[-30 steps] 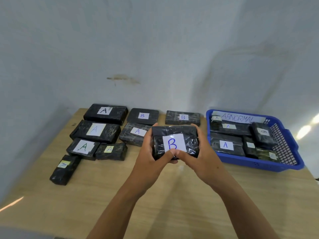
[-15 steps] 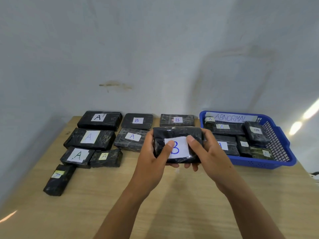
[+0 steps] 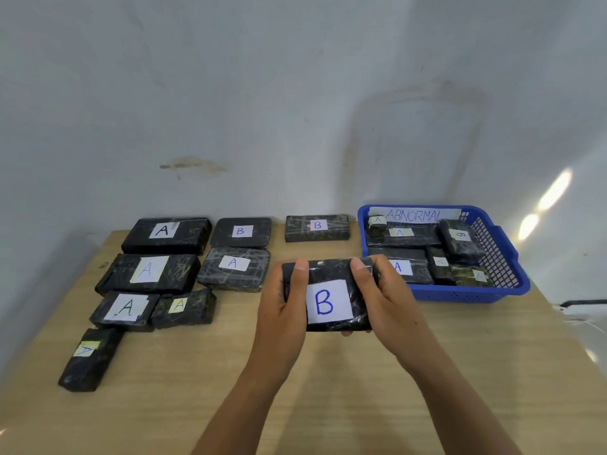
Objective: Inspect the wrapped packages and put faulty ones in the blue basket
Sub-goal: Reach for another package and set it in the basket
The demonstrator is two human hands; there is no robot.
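Black film: the held package [image 3: 329, 300] is wrapped in glossy black film and carries a white label [image 3: 328, 320] with a blue "B", turned up towards the camera.
Head view, package: it is in the middle of the scene, over the table [image 3: 170, 408], between the other packages [image 3: 147, 272] on the left and the basket [image 3: 460, 295] on the right. In the picture its right end comes just short of the basket's near-left corner.
Grip: both hands grasp it, one at each short end, so it lies crosswise between the palms.
Left hand [image 3: 279, 313]: it wraps the left end. The left thumb [image 3: 299, 274] lies straight along the top face, beside the label, with its tip at the far edge. The fingers go underneath and are hidden.
Right hand [image 3: 386, 300]: it wraps the right end in the same way. The right thumb [image 3: 360, 274] lies on top, pointing to the far edge. Curled fingertips [image 3: 353, 332] show under the near right corner.
Arms: two bare forearms rise from the bottom edge and converge on the package.
Other packages: eight lie flat on the table, six marked "A" and two marked "B". The far ones are close to the wall [image 3: 295, 93].
Basket: it is blue with latticed sides and stands at the table's far right. A strip [image 3: 414, 214] on its far rim reads "ABNORMAL".
Basket load [image 3: 404, 238]: several black packages lie inside. Most are marked "A", and one label's letter is turned round.
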